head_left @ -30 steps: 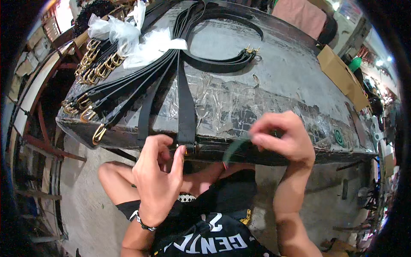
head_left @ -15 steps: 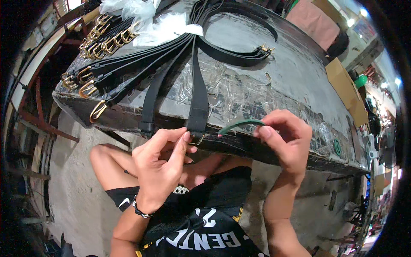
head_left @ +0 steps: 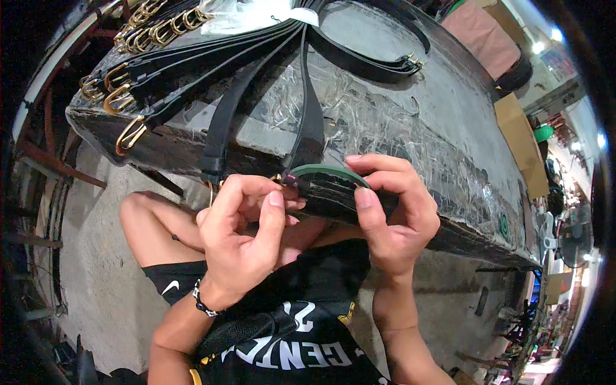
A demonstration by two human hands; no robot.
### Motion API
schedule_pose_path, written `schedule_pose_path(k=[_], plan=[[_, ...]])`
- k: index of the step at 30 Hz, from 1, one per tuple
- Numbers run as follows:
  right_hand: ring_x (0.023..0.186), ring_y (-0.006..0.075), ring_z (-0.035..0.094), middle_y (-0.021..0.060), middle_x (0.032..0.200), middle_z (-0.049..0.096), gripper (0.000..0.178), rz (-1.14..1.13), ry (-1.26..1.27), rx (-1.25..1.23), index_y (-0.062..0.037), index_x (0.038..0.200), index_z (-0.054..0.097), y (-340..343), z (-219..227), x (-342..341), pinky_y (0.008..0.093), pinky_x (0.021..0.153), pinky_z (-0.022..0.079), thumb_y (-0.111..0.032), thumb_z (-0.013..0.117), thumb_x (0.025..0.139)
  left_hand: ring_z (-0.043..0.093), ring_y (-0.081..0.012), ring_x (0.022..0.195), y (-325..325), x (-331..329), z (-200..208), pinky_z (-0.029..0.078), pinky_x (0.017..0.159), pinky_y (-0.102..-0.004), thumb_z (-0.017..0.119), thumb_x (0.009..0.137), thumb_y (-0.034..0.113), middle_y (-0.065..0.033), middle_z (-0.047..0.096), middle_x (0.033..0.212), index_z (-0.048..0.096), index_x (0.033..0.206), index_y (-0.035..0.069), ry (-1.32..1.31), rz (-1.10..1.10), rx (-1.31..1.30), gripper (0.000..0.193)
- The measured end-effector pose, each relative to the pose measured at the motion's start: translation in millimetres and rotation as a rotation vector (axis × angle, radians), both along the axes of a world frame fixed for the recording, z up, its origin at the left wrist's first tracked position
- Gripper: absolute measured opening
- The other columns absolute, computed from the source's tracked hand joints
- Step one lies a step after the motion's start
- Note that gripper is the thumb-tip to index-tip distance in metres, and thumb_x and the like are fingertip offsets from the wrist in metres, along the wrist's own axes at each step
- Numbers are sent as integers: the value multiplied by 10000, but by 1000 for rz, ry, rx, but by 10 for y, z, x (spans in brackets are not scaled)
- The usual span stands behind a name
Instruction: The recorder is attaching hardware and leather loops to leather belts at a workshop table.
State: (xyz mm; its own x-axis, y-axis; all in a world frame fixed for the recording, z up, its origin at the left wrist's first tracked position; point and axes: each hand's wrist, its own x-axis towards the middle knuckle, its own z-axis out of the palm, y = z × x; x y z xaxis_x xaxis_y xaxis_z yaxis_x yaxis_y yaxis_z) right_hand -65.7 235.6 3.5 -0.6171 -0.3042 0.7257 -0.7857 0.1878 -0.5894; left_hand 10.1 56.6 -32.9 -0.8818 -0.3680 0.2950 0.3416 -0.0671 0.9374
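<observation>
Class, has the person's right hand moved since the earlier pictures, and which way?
Yes, leftward: against the green coil on the table, the right hand is now farther to the coil's left, nearer the left hand.

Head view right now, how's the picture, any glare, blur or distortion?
In the head view, both the left hand and right hand look fairly sharp, as does the green strip; at the head view's upper right, a lamp glares white; the head view's corners fall to black around the fisheye circle.
</observation>
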Motion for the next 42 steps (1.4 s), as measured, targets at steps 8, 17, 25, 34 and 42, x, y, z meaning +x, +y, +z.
schedule_pose_path(k=[8, 17, 25, 34, 42], plan=[[911, 272, 715, 179, 1029, 743, 116, 0, 16, -2, 9, 924, 675, -17, -13, -2, 351, 840, 555, 18, 731, 823, 733, -147, 833, -10, 5, 3, 615, 688, -268, 585, 1013, 16, -126, 733, 950, 591, 1015, -51, 11, -16, 27, 67], [911, 266, 713, 158, 1014, 747, 126, -28, 28, 31, -12, 921, 681, -28, -13, 4, 352, 839, 544, 19, 737, 812, 736, -154, 836, -15, 17, 25, 617, 682, -272, 587, 1014, 25, -126, 728, 948, 588, 1018, -52, 11, -18, -1, 77], [899, 262, 710, 159, 1012, 746, 122, -32, 45, 60, -12, 923, 683, -15, 8, -15, 346, 837, 545, 13, 737, 817, 735, -156, 835, -21, 5, 13, 620, 679, -274, 582, 1016, 28, -118, 722, 947, 587, 1020, -50, 29, -28, -19, 79], [952, 225, 685, 180, 1032, 730, 68, -91, -122, -223, 38, 952, 666, 95, 94, 9, 347, 888, 532, 2, 687, 898, 652, -117, 533, 29, -121, 248, 515, 502, -269, 777, 905, 143, -65, 653, 646, 545, 938, 0, 8, 112, -452, 274], [880, 176, 679, 150, 1007, 741, 74, -57, -125, -125, 24, 945, 686, 105, 78, -64, 294, 814, 536, -15, 715, 889, 660, -370, 513, 71, -243, 421, 515, 462, -459, 662, 985, 388, -163, 642, 580, 482, 970, 56, -222, 253, -1188, 378]])
